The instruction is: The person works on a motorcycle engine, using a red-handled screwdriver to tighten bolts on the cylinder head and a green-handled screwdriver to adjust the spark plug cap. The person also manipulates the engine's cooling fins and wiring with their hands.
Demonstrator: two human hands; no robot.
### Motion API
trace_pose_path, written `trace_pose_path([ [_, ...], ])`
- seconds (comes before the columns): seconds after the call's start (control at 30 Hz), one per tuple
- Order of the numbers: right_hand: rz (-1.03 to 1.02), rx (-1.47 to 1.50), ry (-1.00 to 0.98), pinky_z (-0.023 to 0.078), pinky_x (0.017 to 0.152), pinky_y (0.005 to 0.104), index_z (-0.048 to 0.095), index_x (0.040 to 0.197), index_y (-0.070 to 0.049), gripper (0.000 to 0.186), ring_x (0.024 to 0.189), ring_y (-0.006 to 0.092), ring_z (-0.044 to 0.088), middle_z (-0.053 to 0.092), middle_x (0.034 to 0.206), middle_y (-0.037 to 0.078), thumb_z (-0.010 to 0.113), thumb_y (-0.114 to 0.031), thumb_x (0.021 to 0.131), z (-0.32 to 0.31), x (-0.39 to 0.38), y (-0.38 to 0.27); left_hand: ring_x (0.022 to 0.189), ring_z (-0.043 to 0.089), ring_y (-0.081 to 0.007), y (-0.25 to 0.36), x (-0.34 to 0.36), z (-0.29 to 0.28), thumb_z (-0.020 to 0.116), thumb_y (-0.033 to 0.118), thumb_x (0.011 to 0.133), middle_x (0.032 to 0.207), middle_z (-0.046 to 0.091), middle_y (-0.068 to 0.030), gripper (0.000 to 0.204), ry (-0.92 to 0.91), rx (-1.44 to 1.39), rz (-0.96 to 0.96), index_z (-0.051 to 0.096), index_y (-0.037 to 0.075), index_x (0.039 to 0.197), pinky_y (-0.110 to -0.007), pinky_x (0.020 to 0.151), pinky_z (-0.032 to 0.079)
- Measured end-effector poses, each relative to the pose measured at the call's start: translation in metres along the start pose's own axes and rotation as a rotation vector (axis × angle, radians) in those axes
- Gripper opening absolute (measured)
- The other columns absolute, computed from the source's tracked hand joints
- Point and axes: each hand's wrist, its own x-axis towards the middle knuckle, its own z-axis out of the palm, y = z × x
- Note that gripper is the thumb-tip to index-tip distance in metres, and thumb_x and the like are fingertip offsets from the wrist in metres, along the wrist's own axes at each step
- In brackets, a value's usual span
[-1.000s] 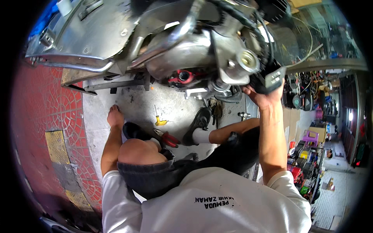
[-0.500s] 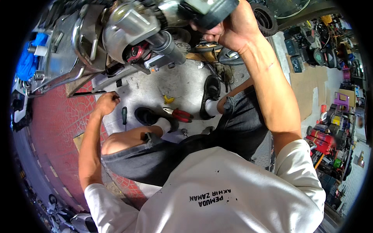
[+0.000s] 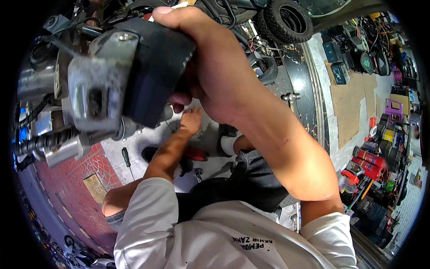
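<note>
A bulky black part [image 3: 154, 67] with a worn grey metal end [image 3: 96, 94] looms close at the upper left. The metal end carries a bolt and a slot. My right hand [image 3: 219, 67] is closed round the black part, thumb on top and fingertips showing below. Behind it lie a coil spring [image 3: 56, 136] and metal tubes of a machine; whether they join the black part I cannot tell. My left hand [image 3: 191, 120] is lower down over the floor, fingers stretched forward, nothing visible in it. Beside that forearm lie red-handled pliers [image 3: 195, 154], partly covered, and a green-handled screwdriver [image 3: 126, 156].
Knobbly tyres [image 3: 289, 20] stand at the far side, with cables and frame parts next to them. Cardboard sheets [image 3: 347, 105] cover floor on the right, beside a long clutter of tools and red cases [image 3: 369, 162]. A wooden block [image 3: 95, 188] lies on the red paving.
My right hand has swung left and closer, bringing the black part across the upper left. My left hand has moved right, away from the machine's edge. The view has shifted.
</note>
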Motion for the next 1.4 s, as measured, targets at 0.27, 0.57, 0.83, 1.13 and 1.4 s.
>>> trace_pose_path([
  [0.27, -0.025, 0.268, 0.013, 0.056, 0.087, 0.0346, 0.074, 0.114, -0.003, 0.044, 0.090, 0.0213, 0.073, 0.077, 0.103, 0.012, 0.063, -0.044, 0.102, 0.004, -0.003, -0.015, 0.107, 0.073, -0.0374, -0.019, 0.004, -0.003, 0.065, 0.017, 0.089, 0.117, 0.072, -0.0177, 0.036, -0.032, -0.101, -0.217, 0.065, 0.008, 0.125, -0.047, 0.091, 0.059],
  [0.57, 0.022, 0.135, 0.193, 0.058, 0.081, 0.0338, 0.074, 0.106, -0.001, 0.040, 0.084, 0.0208, 0.073, 0.077, 0.097, 0.012, 0.063, -0.039, 0.103, 0.012, 0.002, -0.012, 0.108, 0.074, -0.0392, -0.130, -0.087, 0.006, 0.066, 0.023, 0.091, 0.118, 0.074, -0.0201, 0.041, 0.071, -0.461, -0.945, 0.063, 0.005, 0.128, -0.047, 0.094, 0.059],
  [0.83, 0.006, 0.121, 0.151, 0.057, 0.084, 0.0346, 0.071, 0.112, -0.005, 0.040, 0.088, 0.0193, 0.072, 0.076, 0.102, 0.008, 0.062, -0.043, 0.105, 0.011, -0.004, -0.006, 0.113, 0.073, -0.0414, -0.198, -0.145, 0.000, 0.063, 0.035, 0.091, 0.113, 0.076, -0.0291, 0.046, 0.276, -0.422, -1.215, 0.069, -0.004, 0.115, -0.046, 0.101, 0.057],
  [1.13, -0.241, 0.115, -0.165, 0.053, 0.101, 0.0361, 0.068, 0.125, -0.005, 0.051, 0.108, 0.0188, 0.070, 0.073, 0.118, 0.007, 0.062, -0.052, 0.106, 0.038, -0.023, -0.013, 0.057, 0.053, -0.0135, -0.020, -0.123, -0.229, 0.065, 0.020, 0.101, 0.077, 0.060, -0.0013, 0.015, 1.106, -1.479, -1.112, 0.068, 0.005, 0.101, -0.032, 0.048, 0.045],
  [1.4, -0.968, -0.870, -0.144, 0.052, 0.074, 0.0324, 0.073, 0.099, 0.005, 0.060, 0.081, 0.0175, 0.067, 0.072, 0.085, 0.009, 0.077, -0.054, 0.088, 0.114, -0.008, -0.119, 0.094, 0.061, -0.0305, 0.073, -0.190, -0.460, 0.074, 0.011, 0.089, 0.099, 0.065, -0.0159, 0.019, 1.452, -0.235, -0.372, 0.068, -0.001, 0.103, -0.041, 0.083, 0.050],
])
